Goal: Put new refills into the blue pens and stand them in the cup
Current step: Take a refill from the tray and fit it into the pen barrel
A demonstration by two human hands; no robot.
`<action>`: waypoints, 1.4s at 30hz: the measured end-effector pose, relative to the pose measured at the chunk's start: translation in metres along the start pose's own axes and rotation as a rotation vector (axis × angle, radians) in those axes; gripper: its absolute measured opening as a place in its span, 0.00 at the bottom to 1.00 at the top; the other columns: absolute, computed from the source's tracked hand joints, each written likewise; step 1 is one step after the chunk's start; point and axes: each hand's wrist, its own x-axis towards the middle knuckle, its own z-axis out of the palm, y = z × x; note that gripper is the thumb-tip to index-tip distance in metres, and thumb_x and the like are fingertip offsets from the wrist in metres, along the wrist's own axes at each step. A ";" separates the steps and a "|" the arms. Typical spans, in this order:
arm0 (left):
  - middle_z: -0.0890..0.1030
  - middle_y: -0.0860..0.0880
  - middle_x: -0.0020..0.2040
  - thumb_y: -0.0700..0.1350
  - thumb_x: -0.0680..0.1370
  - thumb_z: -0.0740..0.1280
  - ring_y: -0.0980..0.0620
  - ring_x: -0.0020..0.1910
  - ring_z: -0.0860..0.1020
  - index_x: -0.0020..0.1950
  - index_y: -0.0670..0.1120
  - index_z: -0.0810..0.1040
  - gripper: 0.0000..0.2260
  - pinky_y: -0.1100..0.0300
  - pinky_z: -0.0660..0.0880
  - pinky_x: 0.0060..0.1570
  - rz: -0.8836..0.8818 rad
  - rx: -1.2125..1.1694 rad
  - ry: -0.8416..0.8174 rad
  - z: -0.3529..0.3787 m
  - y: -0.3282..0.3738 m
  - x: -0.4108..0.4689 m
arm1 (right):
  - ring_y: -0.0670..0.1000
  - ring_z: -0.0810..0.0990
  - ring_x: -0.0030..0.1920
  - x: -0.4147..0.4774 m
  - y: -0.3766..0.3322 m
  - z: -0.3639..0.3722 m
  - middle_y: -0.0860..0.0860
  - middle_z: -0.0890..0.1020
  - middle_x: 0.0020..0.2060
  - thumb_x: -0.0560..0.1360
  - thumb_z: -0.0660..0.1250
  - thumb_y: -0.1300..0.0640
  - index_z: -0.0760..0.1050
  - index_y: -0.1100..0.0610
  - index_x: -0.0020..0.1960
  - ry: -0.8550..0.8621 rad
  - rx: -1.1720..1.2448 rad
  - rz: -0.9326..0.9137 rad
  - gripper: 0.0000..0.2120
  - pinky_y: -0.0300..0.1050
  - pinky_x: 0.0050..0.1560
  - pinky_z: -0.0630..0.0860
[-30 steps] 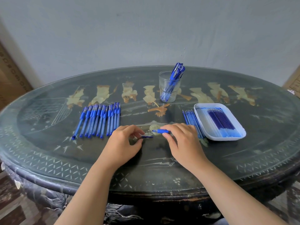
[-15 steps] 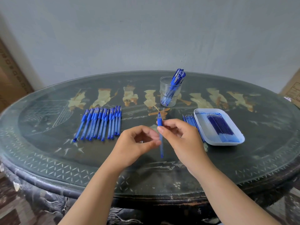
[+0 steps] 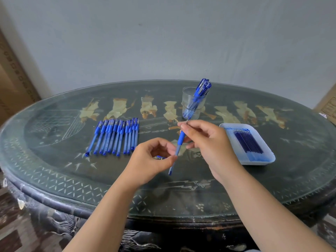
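My right hand (image 3: pixel 209 142) pinches a blue pen (image 3: pixel 179 144) just below its metal tip, which points up and away. The barrel slants down toward me, over the table. My left hand (image 3: pixel 152 160) is curled beside it, thumb and forefinger closing on the barrel's middle. A small blue piece (image 3: pixel 160 157) shows inside its fingers; what it is I cannot tell. Behind the hands a clear cup (image 3: pixel 187 108) holds several blue pens (image 3: pixel 202 90). Several more blue pens (image 3: pixel 116 137) lie in a row on the left.
A white tray (image 3: pixel 258 162) with several dark blue refills (image 3: pixel 248 141) sits at the right, close to my right wrist. All of it rests on a dark oval glass-topped table (image 3: pixel 218 188). Cardboard boxes (image 3: pixel 11 79) stand at the far left and right against the wall.
The pen lay flat on the table between both hands. My right hand has lifted and turned it tip-up, and my left hand has risen to its barrel.
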 end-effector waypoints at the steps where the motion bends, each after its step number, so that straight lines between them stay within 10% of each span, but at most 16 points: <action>1: 0.83 0.48 0.41 0.31 0.71 0.73 0.53 0.41 0.81 0.44 0.42 0.81 0.08 0.64 0.77 0.47 0.001 0.009 0.003 0.000 0.000 0.000 | 0.48 0.83 0.43 0.002 -0.003 -0.001 0.51 0.86 0.44 0.76 0.70 0.56 0.84 0.54 0.49 -0.005 0.010 0.009 0.05 0.44 0.43 0.80; 10: 0.84 0.45 0.42 0.32 0.71 0.74 0.48 0.41 0.83 0.44 0.41 0.82 0.07 0.63 0.79 0.46 -0.008 0.087 0.013 -0.006 -0.001 -0.003 | 0.55 0.84 0.35 0.027 -0.045 -0.021 0.53 0.84 0.33 0.82 0.61 0.57 0.76 0.56 0.52 0.019 -0.089 -0.117 0.06 0.52 0.40 0.83; 16: 0.84 0.45 0.42 0.32 0.71 0.74 0.47 0.42 0.82 0.44 0.41 0.82 0.07 0.62 0.79 0.47 0.004 0.079 0.044 -0.006 0.000 -0.002 | 0.60 0.85 0.46 0.032 -0.057 -0.025 0.59 0.84 0.43 0.81 0.61 0.67 0.76 0.55 0.54 -0.172 -0.143 -0.136 0.10 0.51 0.49 0.83; 21: 0.84 0.47 0.42 0.33 0.71 0.74 0.47 0.42 0.83 0.44 0.44 0.82 0.07 0.63 0.79 0.48 -0.012 0.106 0.053 -0.011 -0.004 -0.002 | 0.51 0.81 0.36 0.059 -0.077 -0.044 0.56 0.79 0.38 0.81 0.59 0.68 0.74 0.56 0.57 0.088 0.144 -0.168 0.11 0.46 0.40 0.82; 29: 0.85 0.51 0.43 0.38 0.73 0.73 0.47 0.45 0.84 0.46 0.50 0.82 0.07 0.47 0.80 0.56 -0.068 -0.042 0.471 -0.018 -0.021 0.004 | 0.52 0.79 0.34 0.096 0.004 -0.059 0.59 0.79 0.44 0.77 0.68 0.68 0.72 0.65 0.68 -0.019 -0.648 0.227 0.20 0.51 0.42 0.84; 42: 0.84 0.51 0.44 0.40 0.74 0.73 0.49 0.44 0.84 0.48 0.49 0.81 0.06 0.48 0.80 0.54 -0.066 0.027 0.501 -0.015 -0.030 0.005 | 0.58 0.84 0.37 0.112 0.048 -0.061 0.56 0.80 0.37 0.75 0.72 0.64 0.75 0.60 0.64 -0.050 -0.940 0.341 0.18 0.52 0.46 0.83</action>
